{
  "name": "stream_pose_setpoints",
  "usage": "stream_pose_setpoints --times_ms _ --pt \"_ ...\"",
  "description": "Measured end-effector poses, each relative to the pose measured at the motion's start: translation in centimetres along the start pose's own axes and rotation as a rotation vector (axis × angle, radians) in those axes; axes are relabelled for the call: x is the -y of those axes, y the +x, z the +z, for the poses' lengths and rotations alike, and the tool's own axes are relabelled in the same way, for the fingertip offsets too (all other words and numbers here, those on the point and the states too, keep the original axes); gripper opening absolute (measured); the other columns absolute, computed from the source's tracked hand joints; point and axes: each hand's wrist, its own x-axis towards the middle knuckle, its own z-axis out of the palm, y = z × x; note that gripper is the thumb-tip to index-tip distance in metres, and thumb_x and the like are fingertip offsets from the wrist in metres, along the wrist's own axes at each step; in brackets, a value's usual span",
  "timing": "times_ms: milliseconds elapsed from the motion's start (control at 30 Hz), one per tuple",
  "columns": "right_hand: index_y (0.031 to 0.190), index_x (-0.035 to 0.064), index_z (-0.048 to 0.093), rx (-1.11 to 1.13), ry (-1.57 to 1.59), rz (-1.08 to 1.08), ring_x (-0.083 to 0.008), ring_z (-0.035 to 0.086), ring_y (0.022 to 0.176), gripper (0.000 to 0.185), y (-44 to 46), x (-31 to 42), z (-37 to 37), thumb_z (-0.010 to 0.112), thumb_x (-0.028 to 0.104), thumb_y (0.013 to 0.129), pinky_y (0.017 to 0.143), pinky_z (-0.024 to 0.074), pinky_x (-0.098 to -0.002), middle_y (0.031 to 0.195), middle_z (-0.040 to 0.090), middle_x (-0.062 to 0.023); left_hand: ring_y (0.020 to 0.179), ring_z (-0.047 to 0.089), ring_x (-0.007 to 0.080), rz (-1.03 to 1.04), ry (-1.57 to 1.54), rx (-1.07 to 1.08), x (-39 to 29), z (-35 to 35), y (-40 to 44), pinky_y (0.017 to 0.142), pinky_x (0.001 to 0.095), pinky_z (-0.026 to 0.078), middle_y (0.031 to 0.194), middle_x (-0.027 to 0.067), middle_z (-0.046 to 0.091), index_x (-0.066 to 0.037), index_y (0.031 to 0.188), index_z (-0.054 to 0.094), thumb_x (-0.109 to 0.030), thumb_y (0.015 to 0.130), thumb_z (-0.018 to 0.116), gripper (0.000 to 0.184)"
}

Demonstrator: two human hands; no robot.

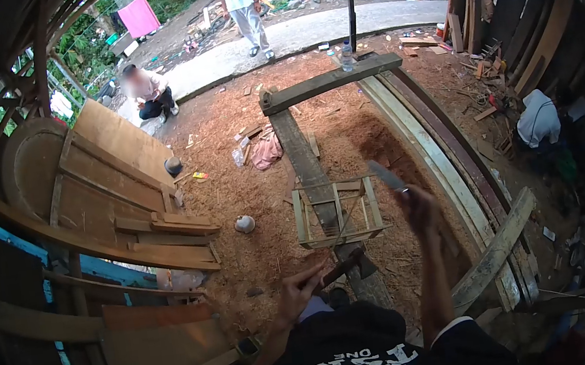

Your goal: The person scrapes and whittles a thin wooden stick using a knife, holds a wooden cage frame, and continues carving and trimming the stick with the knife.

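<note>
My right hand [420, 208] is closed round the handle of a knife [386, 176], its broad blade pointing up and to the left. Lower down, my left hand [300, 294] is by the wooden handle of a hatchet [335, 273], whose dark head [364, 263] lies over the plank; the fingers look partly extended, and their hold on the handle is unclear. Just beyond the hatchet, a small wooden frame [339, 213] sits across the long dark plank [296, 145].
A bottle [347, 57] stands on the crossbeam [331, 83]. Long boards [444, 155] run along the right. Wooden panels [120, 161] lean at left. One person [148, 94] crouches at the back left; another [239, 5] stands on the path. A cup [244, 223] rests on the shavings.
</note>
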Motion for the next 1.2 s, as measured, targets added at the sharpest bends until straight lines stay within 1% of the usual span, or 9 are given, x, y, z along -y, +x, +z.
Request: stream_pose_setpoints --times_ms 167,200,300,433,667,800,833,1067,1200 --pt "0.086 0.0092 0.070 0.075 0.005 -0.105 -0.0239 0.057 0.052 0.013 -2.9 2.1 0.3 0.078 0.018 0.080 0.051 0.0442 -0.0364 0.063 0.059 -0.0122 0.073 0.059 0.0060 -0.114 -0.198 0.002 -0.2 -0.6 2.1 0.063 0.0214 0.047 0.084 0.0018 0.065 0.001 0.119 0.066 -0.010 0.098 0.060 0.025" --pt "0.088 0.0044 0.069 0.166 0.057 -0.037 -0.0157 0.058 0.055 0.011 -4.9 2.6 1.4 0.074 0.013 0.084 0.051 0.0449 -0.0301 0.065 0.061 -0.0094 0.073 0.059 0.0062 -0.122 -0.302 0.026 0.0 -0.1 3.1 0.062 0.0215 0.047 0.084 0.0017 0.064 0.002 0.117 0.066 -0.010 0.098 0.060 0.023" --pt "0.091 0.0039 0.071 0.410 0.150 -0.068 -0.0171 0.063 0.054 0.015 -9.3 4.0 4.2 0.075 0.017 0.083 0.051 0.0476 -0.0322 0.066 0.065 -0.0105 0.078 0.062 0.0087 -0.043 -0.344 0.019 1.4 1.8 4.8 0.068 0.0235 0.051 0.088 0.0031 0.067 0.002 0.113 0.067 -0.006 0.097 0.060 0.020" --pt "0.087 0.0054 0.072 0.419 0.262 -0.160 -0.0218 0.062 0.055 0.022 -9.7 7.7 3.6 0.082 0.021 0.075 0.053 0.0481 -0.0336 0.064 0.063 -0.0096 0.092 0.067 0.0160 -0.003 -0.172 0.061 0.9 3.0 4.2 0.082 0.0279 0.057 0.101 0.0092 0.070 0.004 0.121 0.061 0.003 0.095 0.054 0.026" --pt "0.085 0.0114 0.072 0.358 0.196 -0.411 -0.0226 0.064 0.058 0.025 -7.9 7.1 2.4 0.083 0.030 0.072 0.054 0.0487 -0.0339 0.067 0.065 -0.0050 0.109 0.065 0.0217 -0.111 -0.427 0.172 -1.3 3.8 3.3 0.096 0.0341 0.055 0.122 0.0136 0.063 0.003 0.133 0.053 0.004 0.097 0.050 0.036" --pt "0.085 0.0134 0.072 0.216 0.024 -0.416 -0.0214 0.064 0.058 0.024 -7.4 4.0 1.8 0.080 0.034 0.076 0.052 0.0477 -0.0344 0.066 0.065 -0.0034 0.077 0.060 0.0063 -0.041 -0.183 0.206 -1.3 2.6 3.4 0.061 0.0198 0.048 0.097 0.0033 0.066 0.001 0.129 0.059 -0.005 0.098 0.056 0.031" --pt "0.083 0.0129 0.072 0.119 -0.006 -0.313 -0.0211 0.062 0.055 0.023 -5.5 3.2 0.1 0.079 0.035 0.077 0.051 0.0465 -0.0348 0.063 0.063 -0.0031 0.065 0.047 0.0030 -0.121 -0.201 0.187 -3.6 3.1 2.1 0.054 0.0188 0.035 0.084 -0.0013 0.060 0.000 0.125 0.064 -0.010 0.099 0.058 0.029" --pt "0.073 0.0099 0.072 -0.006 -0.059 -0.157 -0.0204 0.057 0.046 0.031 -5.0 3.7 -1.8 0.075 0.039 0.083 0.046 0.0431 -0.0353 0.054 0.059 -0.0032 0.059 0.043 0.0021 -0.206 -0.319 0.323 -3.3 3.4 3.6 0.049 0.0186 0.033 0.076 -0.0037 0.055 -0.002 0.133 0.058 -0.008 0.100 0.055 0.034" --pt "0.079 0.0070 0.072 0.099 0.081 -0.323 -0.0207 0.060 0.051 0.031 -7.5 5.1 0.0 0.077 0.038 0.082 0.049 0.0456 -0.0321 0.060 0.062 -0.0055 0.058 0.041 0.0006 -0.083 -0.098 0.233 -2.8 5.0 4.6 0.048 0.0176 0.031 0.073 -0.0057 0.052 -0.003 0.133 0.059 -0.008 0.100 0.054 0.034"
